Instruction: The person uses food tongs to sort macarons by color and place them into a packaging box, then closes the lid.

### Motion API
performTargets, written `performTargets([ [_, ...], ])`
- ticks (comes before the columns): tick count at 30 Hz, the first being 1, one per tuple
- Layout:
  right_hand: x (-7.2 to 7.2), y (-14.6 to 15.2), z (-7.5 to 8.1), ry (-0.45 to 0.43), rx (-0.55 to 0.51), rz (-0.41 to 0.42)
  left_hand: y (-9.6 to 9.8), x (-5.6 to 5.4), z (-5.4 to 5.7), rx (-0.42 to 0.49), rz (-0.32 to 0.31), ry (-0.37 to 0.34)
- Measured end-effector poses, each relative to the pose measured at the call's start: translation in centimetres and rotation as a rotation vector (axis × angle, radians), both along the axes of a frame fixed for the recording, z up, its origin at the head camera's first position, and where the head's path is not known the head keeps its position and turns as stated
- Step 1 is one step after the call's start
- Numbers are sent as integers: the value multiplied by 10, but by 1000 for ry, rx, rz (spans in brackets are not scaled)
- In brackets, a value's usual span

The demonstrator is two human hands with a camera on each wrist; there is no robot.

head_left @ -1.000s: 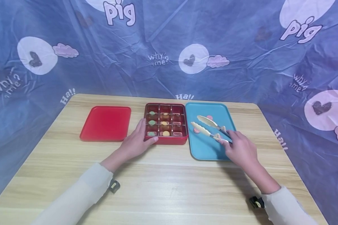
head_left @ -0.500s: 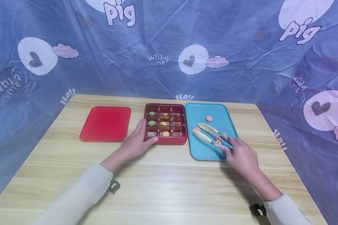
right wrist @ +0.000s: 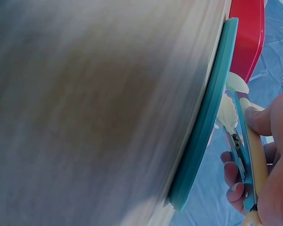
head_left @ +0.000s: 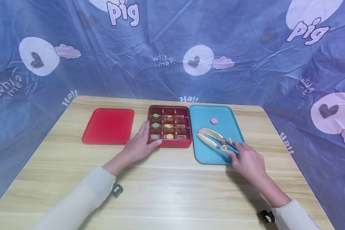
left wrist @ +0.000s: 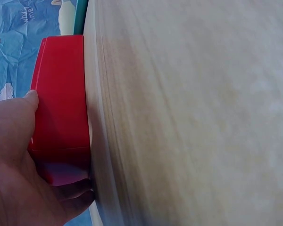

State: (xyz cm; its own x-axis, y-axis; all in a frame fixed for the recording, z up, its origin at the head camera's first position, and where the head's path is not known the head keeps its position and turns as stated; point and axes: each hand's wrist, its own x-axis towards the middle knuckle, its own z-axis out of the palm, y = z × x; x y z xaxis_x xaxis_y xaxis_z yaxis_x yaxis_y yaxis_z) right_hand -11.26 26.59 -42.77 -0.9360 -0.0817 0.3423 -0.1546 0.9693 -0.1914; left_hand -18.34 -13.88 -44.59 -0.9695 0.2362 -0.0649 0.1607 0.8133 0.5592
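My right hand (head_left: pixel 248 159) holds a pair of tongs (head_left: pixel 218 140) with cream tips and blue-and-cream handles, its thumb along one handle in the right wrist view. The spread tips are low over the blue tray (head_left: pixel 208 156), on either side of a pink disc (head_left: pixel 201 131), like a small round candy. A second pink disc (head_left: pixel 214 121) lies farther back, and another (head_left: pixel 222 142) is partly hidden by the tongs. My left hand (head_left: pixel 136 145) rests against the near left corner of a red divided box (head_left: pixel 176 144), fingers extended along its side, thumb at the front rim.
Inside the box, green discs (head_left: pixel 155 125) sit in the left column and yellow discs (head_left: pixel 168 126) in the middle one. The right column shows bare red compartments. A red lid (head_left: pixel 109 127) lies at left on the wooden table (head_left: pixel 172 191); a blue printed cloth (head_left: pixel 172 80) hangs behind.
The tongs have lowered toward the tray and shifted slightly right and nearer, with their tips now around a pink disc. The left hand and box stay put.
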Motion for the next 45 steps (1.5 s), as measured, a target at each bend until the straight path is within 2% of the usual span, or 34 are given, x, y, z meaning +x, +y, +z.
performTargets([
  [24, 4, 5, -2, 58, 0, 21, 0, 0, 1, -3, -11, 3],
  [31, 4, 3, 4, 93, -18, 38, 0, 0, 0, 4, -9, 5],
  [45, 9, -20, 17, 172, -54, 83, 0, 0, -1, 0, -7, 11],
])
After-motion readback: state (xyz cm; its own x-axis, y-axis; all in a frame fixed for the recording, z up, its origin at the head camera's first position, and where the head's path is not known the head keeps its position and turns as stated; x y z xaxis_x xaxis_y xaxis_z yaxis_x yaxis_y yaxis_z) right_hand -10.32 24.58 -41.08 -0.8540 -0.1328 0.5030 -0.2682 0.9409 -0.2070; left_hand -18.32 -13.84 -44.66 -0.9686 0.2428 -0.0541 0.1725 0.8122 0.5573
